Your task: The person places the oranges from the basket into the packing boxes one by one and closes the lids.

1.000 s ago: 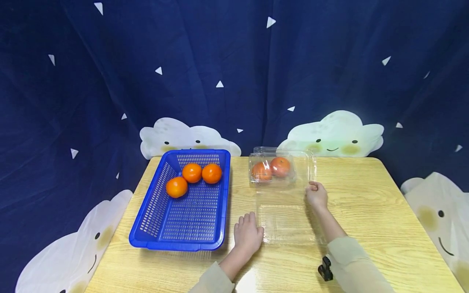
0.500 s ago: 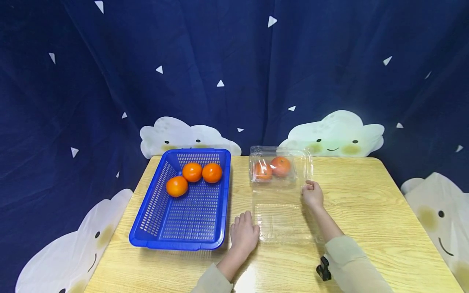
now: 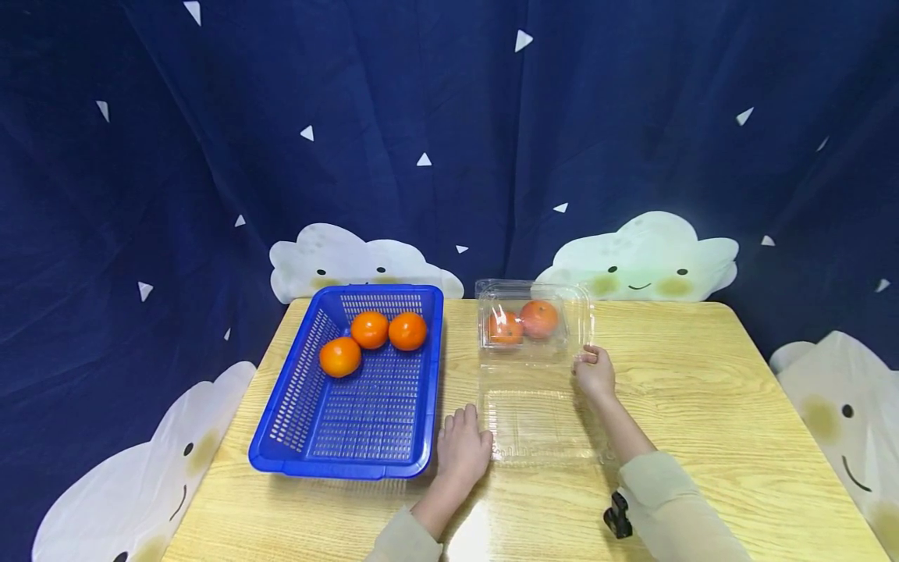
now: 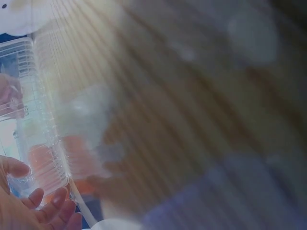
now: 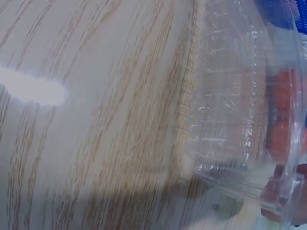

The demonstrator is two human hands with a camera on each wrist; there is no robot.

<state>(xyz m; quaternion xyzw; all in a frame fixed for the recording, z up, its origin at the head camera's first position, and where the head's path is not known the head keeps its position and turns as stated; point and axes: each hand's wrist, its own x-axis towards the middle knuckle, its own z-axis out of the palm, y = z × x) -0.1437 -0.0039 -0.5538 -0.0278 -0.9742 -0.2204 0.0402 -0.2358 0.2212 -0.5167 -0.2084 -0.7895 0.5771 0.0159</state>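
Pale-beige sleeves (image 3: 691, 511) nearest, one behind each hand; black clip (image 3: 618, 517) by the R cuff, on its inner side, nearer the person than the R hand. L hand (image 3: 463, 450) next: fingers loose & slightly bent, gripping nothing, thumb side at the near L edge of the clear plastic container (image 3: 537, 425); can't tell if actually touching. Container is btw the two hands, its near part R of the L hand, far part reaching past the R hand. Wood-grain bench (image 3: 709, 406) under it all, spreading out R of the R hand.

Blue basket (image 3: 337, 469) just L of the L hand, mesh floor & sides, its far end well beyond that hand. R hand (image 3: 595, 373) farther out than the L: thumb & curled fingers pinching the container's R edge. Three oranges (image 3: 370, 330) in the basket's far half, beyond & L of the L hand, close tog. Two reddish fruits (image 3: 539, 318) beyond & L of the R hand, seen thru clear plastic; can't tell whether they're inside this container or a separate box.

Farthest, beyond both hands: dark-blue curtain (image 3: 449, 101) w/ white triangles & smiling clouds (image 3: 646, 250).
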